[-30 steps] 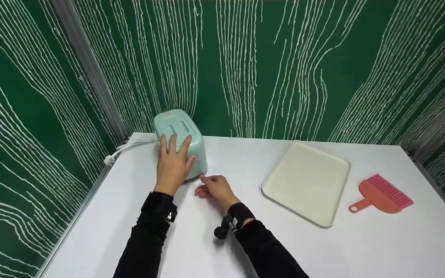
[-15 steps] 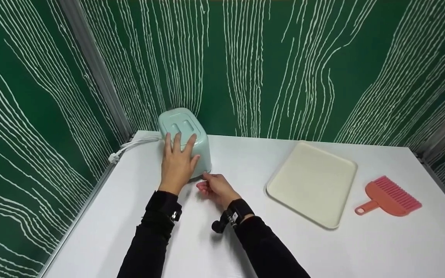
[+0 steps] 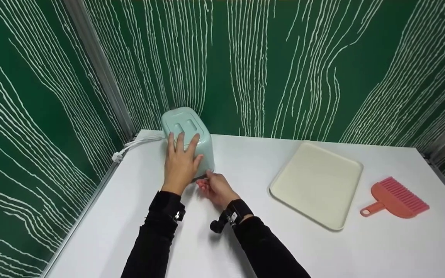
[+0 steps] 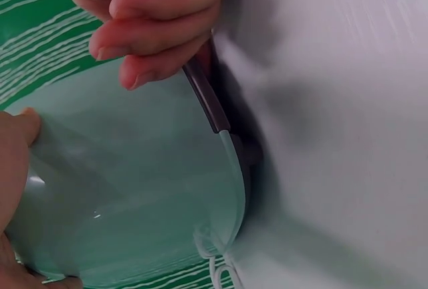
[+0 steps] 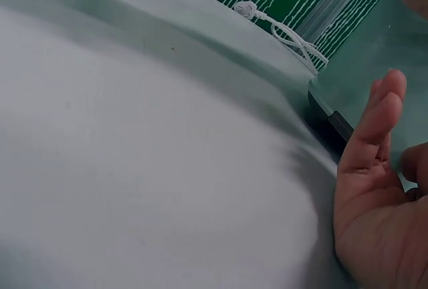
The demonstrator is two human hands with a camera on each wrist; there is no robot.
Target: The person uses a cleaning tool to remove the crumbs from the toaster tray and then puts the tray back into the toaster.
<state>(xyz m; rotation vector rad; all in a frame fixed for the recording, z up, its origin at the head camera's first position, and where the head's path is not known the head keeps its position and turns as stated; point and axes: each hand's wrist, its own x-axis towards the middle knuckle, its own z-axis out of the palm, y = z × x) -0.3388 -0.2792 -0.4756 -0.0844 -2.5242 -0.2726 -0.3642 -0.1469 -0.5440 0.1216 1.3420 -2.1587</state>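
Note:
A mint-green toaster with a lid over its top stands at the back left of the white table. My left hand rests on its top and near end, fingers spread and fairly straight. At the toaster's near bottom corner, my right hand touches the base with several fingers curled inward. A dark strip runs along the bottom edge in the left wrist view, right beside those fingers. Other fingers hide its far end and the contact there, so whether the right hand pinches it is unclear.
A white cord with a plug lies left of the toaster at the table edge. To the right are a cream tray and an orange-pink brush with a short handle. Green walls with white lines enclose the table.
The whole head view has shifted slightly, moving the scene right. My right hand has turned a little at the toaster's base corner; my left hand stays on top. The toaster shows no clear movement.

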